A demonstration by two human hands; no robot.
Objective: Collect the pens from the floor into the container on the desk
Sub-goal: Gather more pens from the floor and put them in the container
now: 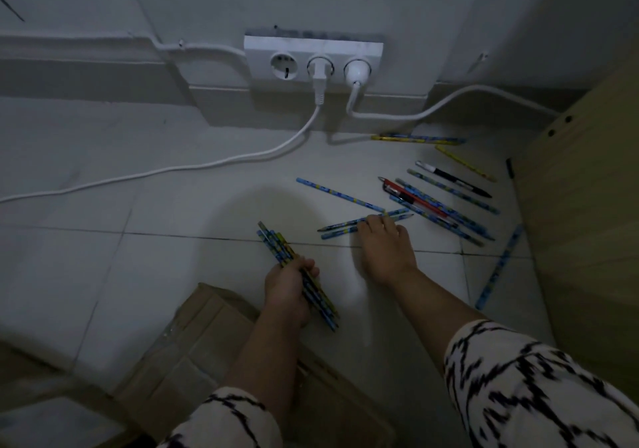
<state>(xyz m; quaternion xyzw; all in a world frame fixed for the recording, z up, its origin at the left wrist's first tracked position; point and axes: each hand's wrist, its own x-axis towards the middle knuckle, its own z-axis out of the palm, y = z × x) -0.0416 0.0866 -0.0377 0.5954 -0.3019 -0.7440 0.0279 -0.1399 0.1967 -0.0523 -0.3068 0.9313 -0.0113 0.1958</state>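
My left hand (288, 288) grips a bundle of blue and yellow patterned pens (276, 245) just above the white tiled floor. My right hand (385, 247) lies flat on the floor, its fingertips touching two blue pens (340, 227) that lie side by side. A single blue pen (337, 194) lies just beyond them. Farther right, several pens are scattered in a loose pile (449, 202), among them a red one (415, 199) and a black and white one (453, 178). Two yellow pens (418, 139) lie near the wall. The container and the desk top are out of view.
A triple wall socket (313, 58) holds two white plugs; their cables (207, 164) trail across the floor to the left and right. A flattened cardboard box (193, 347) lies under my left arm. A light wooden panel (581, 205) stands at the right, with one blue pen (499, 268) beside it.
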